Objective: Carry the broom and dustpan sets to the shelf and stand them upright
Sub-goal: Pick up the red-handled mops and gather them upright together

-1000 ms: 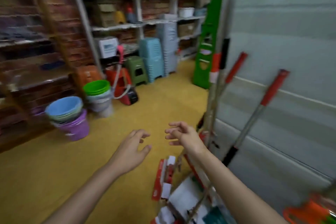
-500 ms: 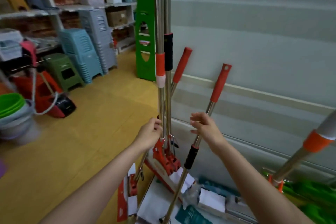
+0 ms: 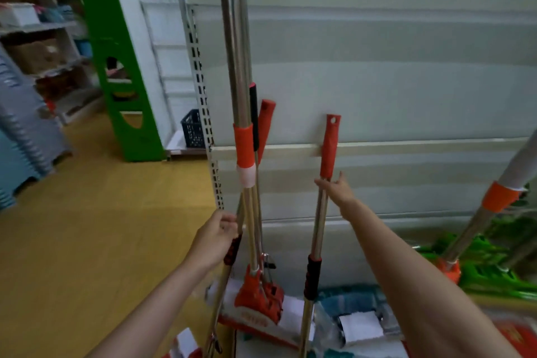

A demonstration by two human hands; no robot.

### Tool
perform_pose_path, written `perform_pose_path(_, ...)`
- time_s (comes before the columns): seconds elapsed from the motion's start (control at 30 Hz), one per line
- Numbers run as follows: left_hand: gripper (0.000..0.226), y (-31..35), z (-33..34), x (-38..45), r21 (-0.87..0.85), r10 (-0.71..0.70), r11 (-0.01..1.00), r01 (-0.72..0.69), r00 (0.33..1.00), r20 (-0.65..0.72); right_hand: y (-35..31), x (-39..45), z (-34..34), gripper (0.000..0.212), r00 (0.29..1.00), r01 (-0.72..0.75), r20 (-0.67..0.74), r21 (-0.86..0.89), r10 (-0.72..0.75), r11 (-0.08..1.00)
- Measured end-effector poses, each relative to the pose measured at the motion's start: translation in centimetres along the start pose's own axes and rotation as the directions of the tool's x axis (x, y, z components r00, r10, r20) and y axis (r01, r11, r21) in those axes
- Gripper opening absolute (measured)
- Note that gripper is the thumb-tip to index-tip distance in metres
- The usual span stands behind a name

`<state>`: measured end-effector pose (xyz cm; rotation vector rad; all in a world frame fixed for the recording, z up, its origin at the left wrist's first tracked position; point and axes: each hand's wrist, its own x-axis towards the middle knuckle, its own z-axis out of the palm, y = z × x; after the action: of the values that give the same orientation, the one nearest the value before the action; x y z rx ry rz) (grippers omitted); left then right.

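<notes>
The left hand (image 3: pixel 213 244) grips one leaning pole (image 3: pixel 229 253) while the right hand (image 3: pixel 338 189) closes round the red-handled pole (image 3: pixel 321 212) just below its sleeve (heads on the floor beneath both grips), so uprighting them against the shelf panel (image 3: pixel 377 81) seems underway, not finished.

My left hand (image 3: pixel 213 238) grips one red-handled steel broom pole (image 3: pixel 229 256) and my right (image 3: pixel 338 190) another (image 3: pixel 321 212), both upright against the shelf's (image 3: pixel 377 148) grey back panel.
</notes>
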<state>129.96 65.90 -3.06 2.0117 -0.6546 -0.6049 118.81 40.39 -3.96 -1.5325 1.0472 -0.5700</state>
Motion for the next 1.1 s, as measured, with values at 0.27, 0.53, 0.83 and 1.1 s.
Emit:
perform_pose_path(0.27,0.009,-1.9,-0.3,3.8,-0.071,-0.025,0.997,0.029,0.998,0.053,0.3,-8.1,2.1,0.008,0.974,0.140,-0.176,-0.016,-0.140,0.990)
perform_pose_path(0.53,0.012,-1.4,3.9,4.3,-0.056,-0.059,0.997,0.056,0.997,-0.045,-0.1,-16.3,0.5,0.016,0.969,0.178,-0.138,-0.199,-0.207,0.964)
perform_pose_path(0.83,0.045,4.7,0.4,9.8,-0.068,-0.017,0.997,0.022,0.997,0.080,0.1,-21.0,-0.9,0.010,0.983,0.182,0.015,-0.205,-0.183,0.962)
perform_pose_path(1.1,0.045,5.3,0.8,10.8,-0.426,0.167,0.902,-0.066,0.964,0.206,0.2,-22.1,-0.5,0.008,0.986,0.164,0.026,-0.159,-0.162,0.973)
